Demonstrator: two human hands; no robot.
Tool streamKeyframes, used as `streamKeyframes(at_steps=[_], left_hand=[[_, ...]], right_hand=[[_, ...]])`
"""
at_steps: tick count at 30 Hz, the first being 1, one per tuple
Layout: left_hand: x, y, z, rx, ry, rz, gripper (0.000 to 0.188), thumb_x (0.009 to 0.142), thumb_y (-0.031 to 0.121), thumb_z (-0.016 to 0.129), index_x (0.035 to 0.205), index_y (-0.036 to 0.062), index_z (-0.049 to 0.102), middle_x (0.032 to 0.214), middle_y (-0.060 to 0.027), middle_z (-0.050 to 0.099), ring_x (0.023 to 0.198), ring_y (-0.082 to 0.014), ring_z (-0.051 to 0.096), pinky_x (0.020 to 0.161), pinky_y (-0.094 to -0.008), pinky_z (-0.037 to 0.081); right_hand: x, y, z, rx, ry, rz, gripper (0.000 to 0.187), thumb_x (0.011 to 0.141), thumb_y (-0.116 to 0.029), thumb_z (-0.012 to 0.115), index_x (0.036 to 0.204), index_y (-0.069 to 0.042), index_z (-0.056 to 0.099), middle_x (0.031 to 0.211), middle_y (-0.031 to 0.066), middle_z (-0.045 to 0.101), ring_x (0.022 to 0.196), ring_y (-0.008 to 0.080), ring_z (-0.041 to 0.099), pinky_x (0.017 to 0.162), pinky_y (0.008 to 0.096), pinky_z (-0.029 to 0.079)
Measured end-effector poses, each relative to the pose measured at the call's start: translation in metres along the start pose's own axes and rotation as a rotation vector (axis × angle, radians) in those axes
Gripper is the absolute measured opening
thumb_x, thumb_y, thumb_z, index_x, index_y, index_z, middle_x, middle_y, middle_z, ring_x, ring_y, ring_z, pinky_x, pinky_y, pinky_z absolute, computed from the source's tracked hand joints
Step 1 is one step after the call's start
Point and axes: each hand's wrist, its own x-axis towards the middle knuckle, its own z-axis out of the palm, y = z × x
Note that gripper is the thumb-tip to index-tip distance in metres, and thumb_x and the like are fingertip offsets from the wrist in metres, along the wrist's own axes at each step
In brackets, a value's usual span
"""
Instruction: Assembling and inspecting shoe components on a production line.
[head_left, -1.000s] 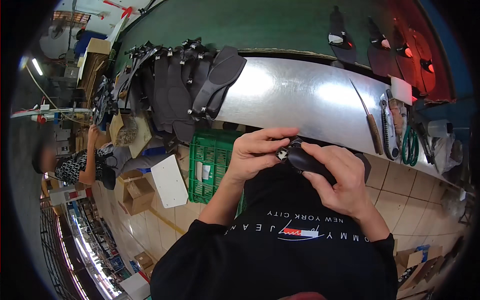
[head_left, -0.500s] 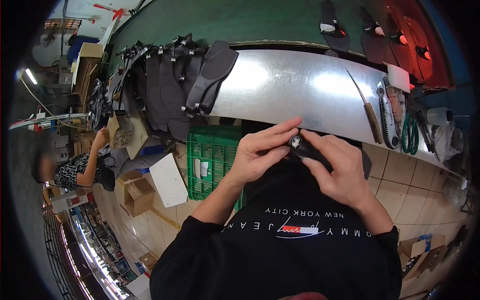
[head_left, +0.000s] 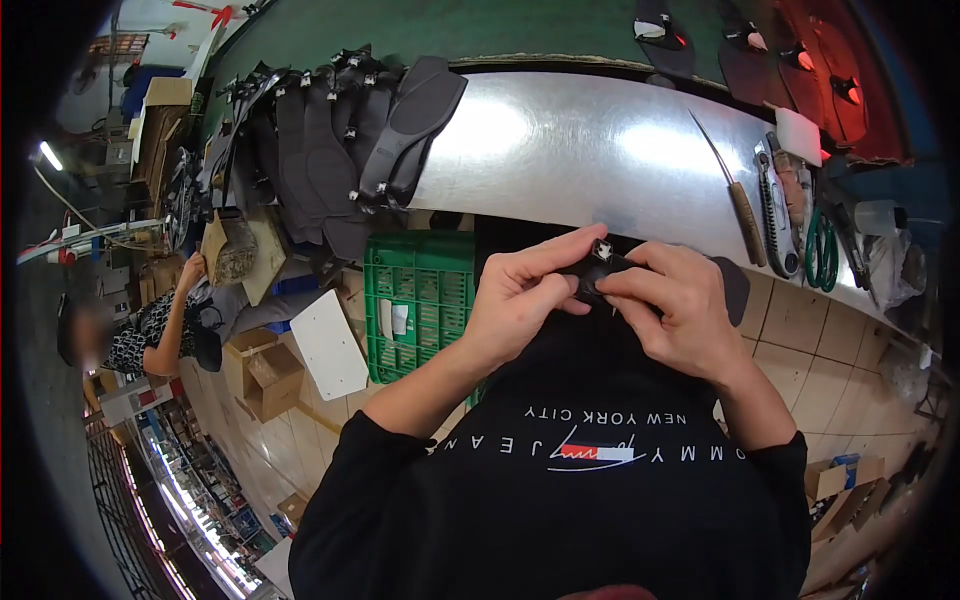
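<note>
Just in front of the bench edge, a dark flip-flop point(head_left: 735, 288) is held between my two hands, one end of its sole showing beyond my right wrist. Its black strap point(head_left: 598, 270) carries a small whitish ornament on top. My left hand point(head_left: 515, 300) grips the strap from the left, thumb and fingers pinched at it. On the other side, the thumb and fingers of my right hand point(head_left: 675, 305) close on the same strap. Fingers hide most of the sole. A heap of similar dark flip-flops point(head_left: 320, 150) lies at the bench's left end.
Across the front runs a shiny metal bench point(head_left: 560, 150). An awl point(head_left: 740, 210), a utility knife point(head_left: 775, 220) and green-handled scissors point(head_left: 822, 250) lie at its right. More flip-flops point(head_left: 665, 40) rest on the green surface behind. Below stands a green crate point(head_left: 420, 300). A person point(head_left: 150, 335) is at far left.
The strap's ornament has tipped upward and shifted slightly farther from me. My right fingers have curled into a pinch at the strap, and my left thumb has drawn in. The view has shifted slightly.
</note>
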Motion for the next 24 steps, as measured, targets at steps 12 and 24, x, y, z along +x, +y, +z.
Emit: streamKeyframes(at_steps=[12, 24], left_hand=[[0.016, -0.013, -0.008, 0.073, 0.041, -0.082, 0.038, 0.078, -0.01, 0.058, 0.113, -0.0001, 0.067, 0.116, -0.0103, 0.066, 0.081, -0.0086, 0.064, 0.059, -0.0194, 0.054], [0.004, 0.0, -0.017, -0.042, 0.027, -0.175, 0.035, 0.077, -0.007, 0.057, 0.111, -0.0009, 0.067, 0.112, -0.0119, 0.067, 0.076, -0.011, 0.066, 0.054, -0.0189, 0.054]], right_hand=[[-0.006, 0.013, 0.003, 0.137, -0.172, 0.106, 0.028, 0.066, -0.011, 0.077, 0.091, -0.011, 0.064, 0.083, 0.007, 0.056, 0.074, 0.0256, 0.059, 0.063, 0.0339, 0.046], [-0.018, 0.002, 0.028, -0.069, 0.129, -0.129, 0.025, 0.063, -0.012, 0.077, 0.086, -0.013, 0.067, 0.08, 0.0082, 0.056, 0.065, 0.0248, 0.057, 0.056, 0.0341, 0.043]])
